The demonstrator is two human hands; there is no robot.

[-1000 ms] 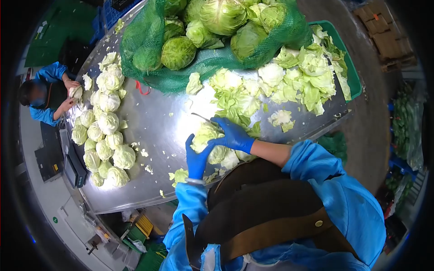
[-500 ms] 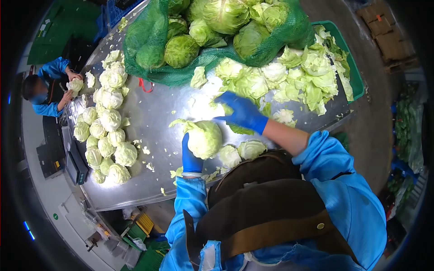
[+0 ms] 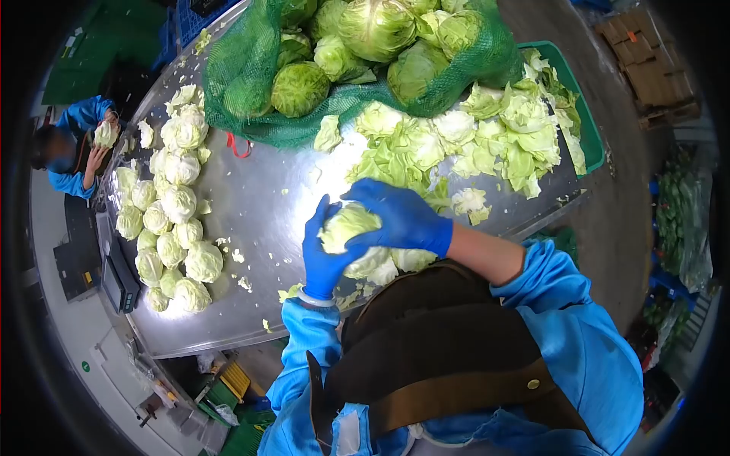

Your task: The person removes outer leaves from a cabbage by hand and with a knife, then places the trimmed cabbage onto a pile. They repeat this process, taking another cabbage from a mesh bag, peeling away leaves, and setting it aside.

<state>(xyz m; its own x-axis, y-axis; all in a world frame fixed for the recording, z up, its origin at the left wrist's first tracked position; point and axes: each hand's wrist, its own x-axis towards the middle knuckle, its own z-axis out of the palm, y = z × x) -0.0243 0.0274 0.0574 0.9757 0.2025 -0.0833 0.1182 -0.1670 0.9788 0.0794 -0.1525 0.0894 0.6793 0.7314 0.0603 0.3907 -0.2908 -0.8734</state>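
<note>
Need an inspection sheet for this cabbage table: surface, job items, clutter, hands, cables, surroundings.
Surface: steel table, shiny, dotted with small leaf scraps.
Job's things: cabbage head, pale green, held at the table's near edge.
Clutter: pile of pale heads along the left side; green net sack full of cabbages at the far end; loose leaves heaped at right, reaching a green crate.
Hands: left hand and right hand, both in blue gloves, grip the cabbage head from either side.
Cables: nothing seen.
Surroundings: co-worker at the far left holds another head; wooden pallet on the floor, upper right.
</note>
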